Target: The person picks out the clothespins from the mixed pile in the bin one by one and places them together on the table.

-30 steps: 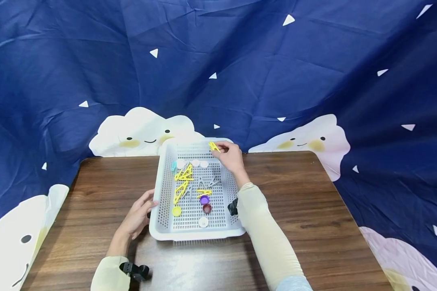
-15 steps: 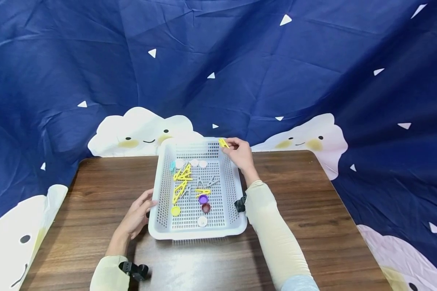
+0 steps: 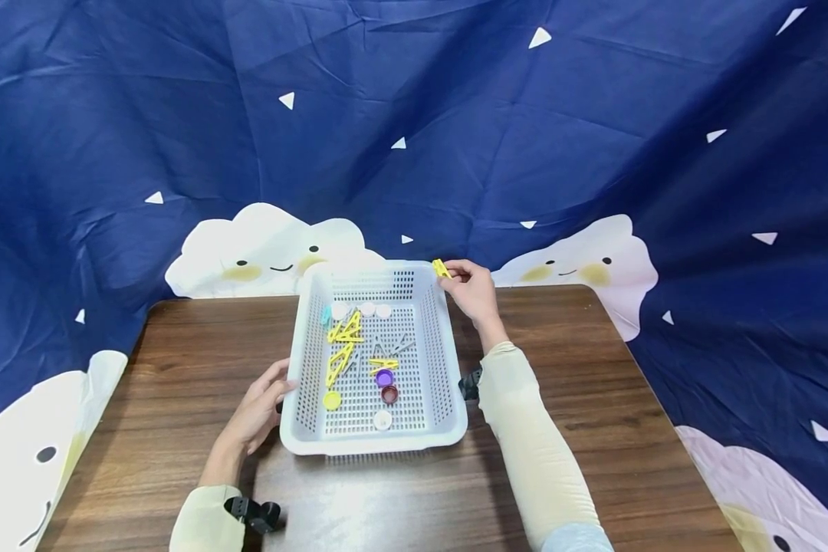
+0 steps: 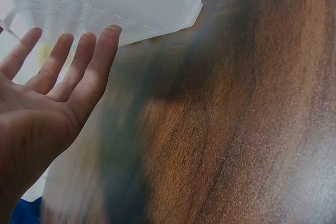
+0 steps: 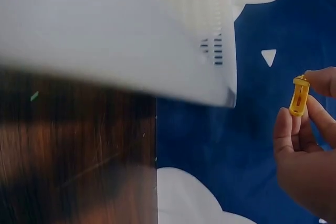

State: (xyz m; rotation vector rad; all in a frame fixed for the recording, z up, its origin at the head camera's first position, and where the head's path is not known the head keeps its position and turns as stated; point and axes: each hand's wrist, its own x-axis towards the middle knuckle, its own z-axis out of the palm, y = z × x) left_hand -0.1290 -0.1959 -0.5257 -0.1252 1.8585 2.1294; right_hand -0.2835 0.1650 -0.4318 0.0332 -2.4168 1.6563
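Observation:
My right hand [image 3: 474, 294] pinches a yellow clothespin [image 3: 441, 268] over the far right corner of a white plastic basket [image 3: 372, 446]. In the right wrist view the clothespin [image 5: 300, 96] sits between thumb and fingertips, out past the basket's corner. My left hand [image 3: 257, 410] touches the basket's left side; the left wrist view shows its fingers [image 4: 86, 72] extended and spread against the basket wall. Inside the basket lie more yellow clothespins [image 3: 342, 363], grey clothespins [image 3: 404, 346], a purple bottle cap [image 3: 384, 378], a dark red cap [image 3: 389, 395], and a yellow cap [image 3: 332, 400].
Several white caps [image 3: 382, 419] and a small turquoise piece [image 3: 326, 315] also lie in the basket. It stands on a brown wooden table [image 3: 559, 368], near the far edge. A blue curtain [image 3: 414, 100] with white clouds hangs behind.
My right hand has carried the yellow clothespin to the right, from above the basket's back wall to its far right corner. My left hand has stayed at the basket's left side.

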